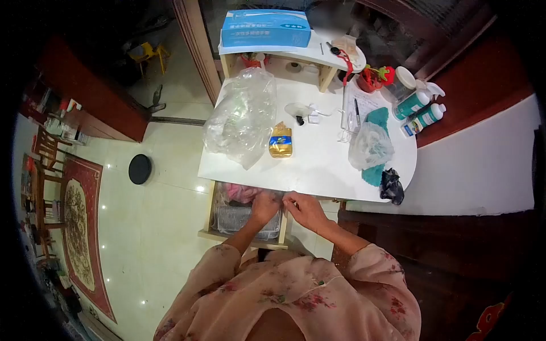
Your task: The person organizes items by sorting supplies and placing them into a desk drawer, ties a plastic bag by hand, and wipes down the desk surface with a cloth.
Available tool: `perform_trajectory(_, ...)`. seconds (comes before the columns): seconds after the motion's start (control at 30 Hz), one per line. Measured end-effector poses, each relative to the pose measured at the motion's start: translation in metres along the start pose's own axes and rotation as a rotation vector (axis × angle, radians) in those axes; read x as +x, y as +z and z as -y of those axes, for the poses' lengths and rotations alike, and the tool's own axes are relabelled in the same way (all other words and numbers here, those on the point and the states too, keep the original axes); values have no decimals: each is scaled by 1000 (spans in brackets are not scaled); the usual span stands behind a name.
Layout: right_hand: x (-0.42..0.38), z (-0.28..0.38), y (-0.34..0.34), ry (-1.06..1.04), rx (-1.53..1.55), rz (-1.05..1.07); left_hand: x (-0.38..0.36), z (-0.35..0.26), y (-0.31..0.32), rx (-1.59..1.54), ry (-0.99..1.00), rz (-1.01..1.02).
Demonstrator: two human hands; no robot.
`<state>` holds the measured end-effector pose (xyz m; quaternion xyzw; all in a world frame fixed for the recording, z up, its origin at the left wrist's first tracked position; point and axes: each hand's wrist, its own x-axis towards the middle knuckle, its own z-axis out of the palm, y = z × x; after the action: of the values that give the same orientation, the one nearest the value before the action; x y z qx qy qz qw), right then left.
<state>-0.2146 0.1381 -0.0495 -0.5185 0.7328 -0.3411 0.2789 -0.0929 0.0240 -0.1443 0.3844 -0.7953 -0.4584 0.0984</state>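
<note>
Below the desk's front edge, a pulled-out drawer [247, 234] holds a pink cloth-like bundle [242, 193] and a clear plastic-wrapped package [249, 220]. My left hand [265, 207] reaches over the drawer, its fingers curled in the shade by the desk edge. Close beside it, my right hand [304, 209] is at the drawer's right side, fingertips bent together. What either hand grips, if anything, is too small or hidden to make out. On the desk above lies a gold packet with a blue label [281, 142].
The white desk [318, 165] carries a large clear plastic bag [242, 116], a smaller bag [371, 146] on a teal cloth [372, 175], a black bag [391, 186] and bottles [424, 119]. A blue box [265, 28] sits on the shelf. A round black object [140, 169] is on the floor.
</note>
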Motion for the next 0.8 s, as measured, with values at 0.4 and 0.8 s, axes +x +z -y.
perform_trajectory(0.4, 82, -12, -40, 68, -93, -421, 5, 13, 17, 149, -44, -3)
perform_trajectory(0.8, 156, -3, -90, -82, -175, -512, -46, -21, -82, -52, 81, -161)
